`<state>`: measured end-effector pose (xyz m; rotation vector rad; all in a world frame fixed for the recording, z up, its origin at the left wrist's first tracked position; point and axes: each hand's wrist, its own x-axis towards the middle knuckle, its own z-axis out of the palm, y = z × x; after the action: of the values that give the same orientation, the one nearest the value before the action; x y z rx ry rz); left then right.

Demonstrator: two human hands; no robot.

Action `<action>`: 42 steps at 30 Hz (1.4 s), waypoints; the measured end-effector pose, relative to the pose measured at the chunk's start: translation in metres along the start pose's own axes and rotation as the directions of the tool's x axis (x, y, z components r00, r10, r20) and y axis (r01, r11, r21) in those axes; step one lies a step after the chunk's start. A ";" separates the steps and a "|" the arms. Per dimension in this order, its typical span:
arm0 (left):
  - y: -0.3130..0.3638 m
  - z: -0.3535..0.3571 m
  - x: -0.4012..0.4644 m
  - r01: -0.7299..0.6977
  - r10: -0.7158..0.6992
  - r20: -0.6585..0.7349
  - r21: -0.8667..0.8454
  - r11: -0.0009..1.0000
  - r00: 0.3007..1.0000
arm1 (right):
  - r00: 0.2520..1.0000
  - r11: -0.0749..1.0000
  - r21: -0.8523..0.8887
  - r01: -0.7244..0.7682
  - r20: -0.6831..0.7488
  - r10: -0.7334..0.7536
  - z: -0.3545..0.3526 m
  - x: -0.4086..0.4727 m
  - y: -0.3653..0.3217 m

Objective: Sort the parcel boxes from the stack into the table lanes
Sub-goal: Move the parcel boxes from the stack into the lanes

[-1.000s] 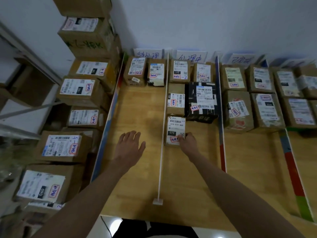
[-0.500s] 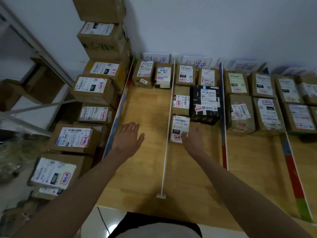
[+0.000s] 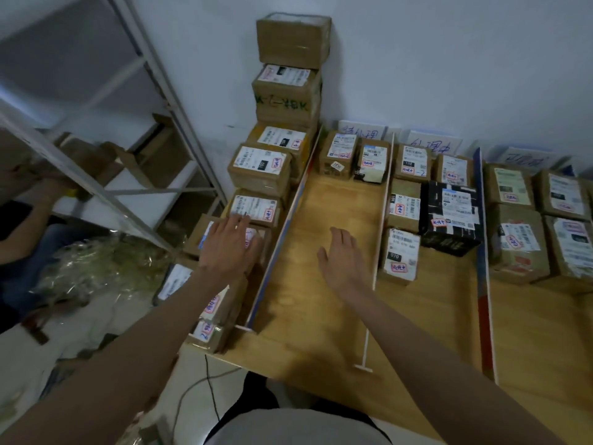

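Leftward off the table [image 3: 308,284] went the left hand [image 3: 229,248], its fingers spread flat on a stack box [image 3: 195,239] (nothing gripped), while the right hand [image 3: 341,261], relaxed and empty, had drawn away from the labelled parcel [image 3: 399,255] just right of it.

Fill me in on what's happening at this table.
A person is sorting parcel boxes into lanes on a wooden table. Their left hand lies spread on a box in the stack beside the table. The right hand hovers open over the first lane, holding nothing. Sorted boxes, including a black box, already fill the lanes.
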<state>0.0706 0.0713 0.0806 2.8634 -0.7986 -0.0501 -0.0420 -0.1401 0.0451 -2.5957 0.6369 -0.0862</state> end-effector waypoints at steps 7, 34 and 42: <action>-0.105 -0.004 0.006 0.063 -0.063 0.032 -0.015 0.998 0.998 | 0.995 0.994 0.039 -0.099 0.032 0.098 0.040 0.002 -0.083; -0.153 0.011 0.045 0.116 -0.020 0.242 -0.386 0.915 0.970 | 0.933 0.760 0.542 -0.359 0.187 0.308 0.073 0.026 -0.172; -0.121 -0.037 0.091 -0.029 0.184 0.189 -0.619 0.785 0.965 | 0.868 0.503 0.719 -0.480 0.305 0.392 0.032 0.019 -0.155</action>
<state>0.2129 0.1322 0.0978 2.2064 -0.8003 -0.5490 0.0460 -0.0136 0.0856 -1.5148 0.9477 -0.0465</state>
